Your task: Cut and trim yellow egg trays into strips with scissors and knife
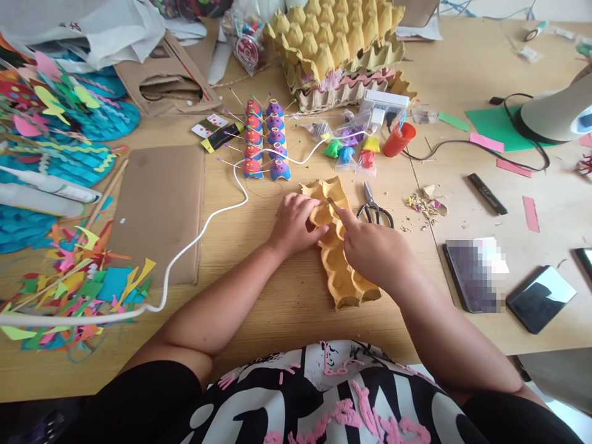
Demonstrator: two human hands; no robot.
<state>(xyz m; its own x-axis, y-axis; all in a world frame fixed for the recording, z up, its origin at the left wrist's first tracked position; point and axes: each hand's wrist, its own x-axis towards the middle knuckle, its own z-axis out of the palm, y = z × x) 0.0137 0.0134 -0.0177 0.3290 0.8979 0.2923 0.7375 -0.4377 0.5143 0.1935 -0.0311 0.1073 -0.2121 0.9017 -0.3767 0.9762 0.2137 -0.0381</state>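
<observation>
A yellow egg carton strip with two rows of cups lies lengthwise on the table in front of me. My left hand grips its upper left edge, thumb and fingers bent over the rim. My right hand is closed over the strip's right side, index finger reaching toward the upper cups. A thin dark shape shows at that fingertip, too small to name. Just beyond lie black-handled scissors. Two rows of painted carton figures, red-blue and purple-blue with stick antennae, stand farther back.
A white cable crosses from the left past the figures to a power strip. Paper scraps and a cardboard sheet lie left. Egg trays are stacked behind. An orange cup, clay bags and phones are at right.
</observation>
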